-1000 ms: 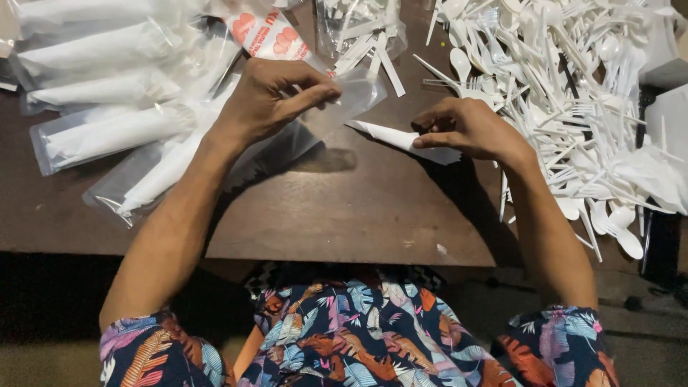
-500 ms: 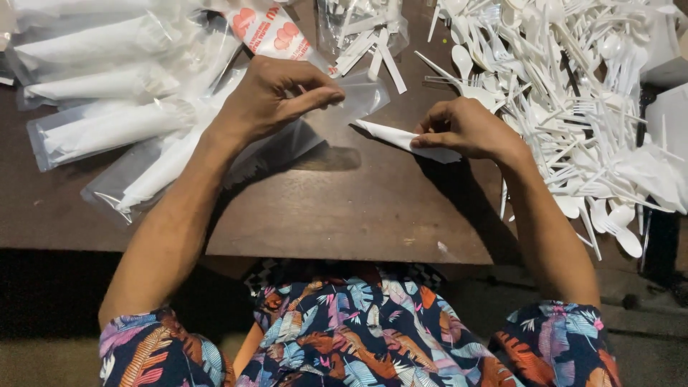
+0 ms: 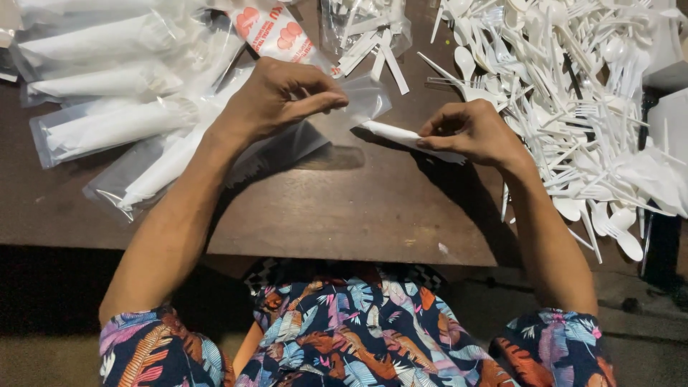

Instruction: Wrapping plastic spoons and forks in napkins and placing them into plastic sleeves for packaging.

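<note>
**Minor shifts of both hands over the last second**

The left hand (image 3: 283,97) now sits slightly higher and further from the body than a second ago, thumb and forefinger pinched closer on the mouth of the clear plastic sleeve (image 3: 362,100). The right hand (image 3: 473,132) has edged a little toward the sleeve, bringing the tip of the rolled white napkin bundle (image 3: 401,135) right up to the sleeve's opening. The bundle lies at a marginally flatter angle than before.

Two bare forearms, short sleeves (image 3: 154,347) and lap in dark navy fabric, pink, orange, teal leaf print
</note>
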